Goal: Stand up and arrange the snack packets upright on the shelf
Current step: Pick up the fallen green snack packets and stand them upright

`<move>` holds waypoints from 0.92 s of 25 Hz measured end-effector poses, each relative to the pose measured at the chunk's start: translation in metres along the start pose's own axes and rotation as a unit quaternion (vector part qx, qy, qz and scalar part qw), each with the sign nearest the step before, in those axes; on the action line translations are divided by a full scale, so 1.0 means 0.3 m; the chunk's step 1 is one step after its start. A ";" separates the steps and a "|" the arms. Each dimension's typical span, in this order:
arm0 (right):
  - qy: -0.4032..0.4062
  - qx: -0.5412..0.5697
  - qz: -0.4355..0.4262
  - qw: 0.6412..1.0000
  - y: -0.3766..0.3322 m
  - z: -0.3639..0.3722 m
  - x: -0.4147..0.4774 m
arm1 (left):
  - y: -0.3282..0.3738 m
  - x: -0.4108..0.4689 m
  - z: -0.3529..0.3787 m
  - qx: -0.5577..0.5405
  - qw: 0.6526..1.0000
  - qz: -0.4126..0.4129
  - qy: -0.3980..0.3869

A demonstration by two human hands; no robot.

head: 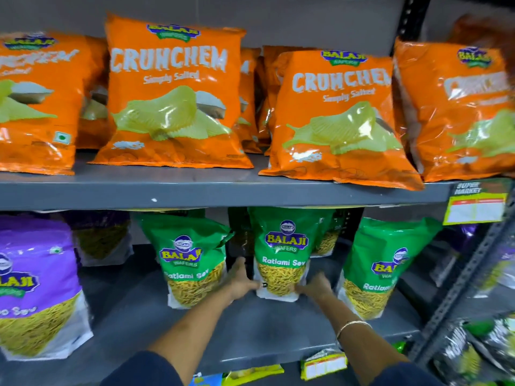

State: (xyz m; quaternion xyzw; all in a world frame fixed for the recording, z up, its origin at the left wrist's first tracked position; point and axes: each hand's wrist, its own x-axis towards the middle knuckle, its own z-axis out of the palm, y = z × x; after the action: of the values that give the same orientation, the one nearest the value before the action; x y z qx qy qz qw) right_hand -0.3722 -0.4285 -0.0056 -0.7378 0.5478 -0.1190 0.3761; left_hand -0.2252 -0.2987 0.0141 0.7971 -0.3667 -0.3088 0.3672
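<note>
A green Ratlami Sev packet (281,246) stands upright in the middle of the lower shelf (250,338). My left hand (241,280) grips its lower left edge and my right hand (316,286) grips its lower right corner. Another green sev packet (192,257) stands just to its left, and a third green packet (381,263) leans to its right. More green packets stand behind, partly hidden. A purple sev packet (36,280) stands at the far left.
Orange Crunchem chip bags (172,90) line the upper shelf (223,188), one (334,118) overhanging its edge. A price tag (476,204) hangs at the right by the perforated upright (471,271). Dark packets (473,352) sit on the neighbouring rack at the lower right.
</note>
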 end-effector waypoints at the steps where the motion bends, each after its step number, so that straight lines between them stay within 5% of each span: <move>1: -0.037 0.079 -0.035 0.996 0.018 -0.012 0.042 | 0.026 0.023 0.025 -0.019 0.999 0.015 0.032; 5: -0.201 0.256 -0.146 0.934 0.052 0.019 0.160 | 0.045 0.101 0.106 -0.110 0.992 -0.005 0.062; 12: -0.260 0.282 -0.169 0.908 0.107 -0.012 0.026 | 0.010 -0.095 0.146 -0.160 0.984 -0.026 0.073; 18: -0.133 0.507 -0.151 0.838 -0.210 -0.320 -0.107 | 0.026 -0.126 0.122 -0.106 0.992 -0.035 0.065; 23: -0.081 0.458 -0.151 0.872 -0.210 -0.294 -0.141 | 0.027 -0.149 0.119 -0.068 0.994 -0.037 0.071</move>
State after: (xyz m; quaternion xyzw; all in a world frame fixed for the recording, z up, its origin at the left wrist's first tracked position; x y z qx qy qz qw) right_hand -0.3945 -0.4206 0.1082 -0.5636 0.2814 -0.3515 0.6926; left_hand -0.2793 -0.2790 0.0113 0.8034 -0.2883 -0.2885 0.4339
